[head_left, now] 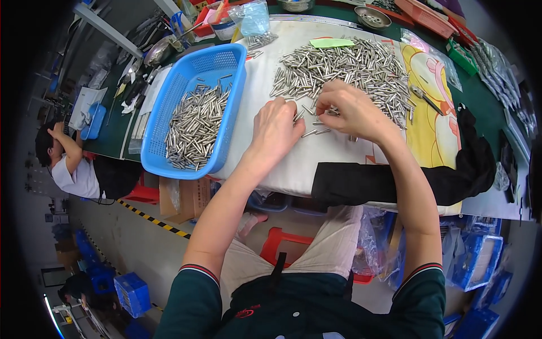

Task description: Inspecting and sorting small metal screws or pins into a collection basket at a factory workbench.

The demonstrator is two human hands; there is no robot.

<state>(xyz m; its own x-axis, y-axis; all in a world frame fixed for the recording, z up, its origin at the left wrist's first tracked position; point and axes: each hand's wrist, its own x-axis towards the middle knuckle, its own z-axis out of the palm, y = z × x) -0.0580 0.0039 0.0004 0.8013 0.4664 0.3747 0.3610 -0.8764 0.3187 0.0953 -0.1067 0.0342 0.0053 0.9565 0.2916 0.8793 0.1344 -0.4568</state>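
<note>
Right hand is curled knuckles-up at the near edge of the big heap of metal pins on the white cloth, fingertips pinched on a few loose ones, while the left hand rests just beside it, fingers bent over more strays, its grip hidden. These pins look stiff, smooth and slippery, light singly, so best pinched mid-shaft. Sorted ones fill the blue basket at left.

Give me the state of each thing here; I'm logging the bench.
Blue basket: partly filled with metal pins.
Pin pile: spread loose on the white cloth.
Left hand: resting on the cloth, fingers at loose pins.
Right hand: pinching pins.
Metal bowl: upright.
</note>
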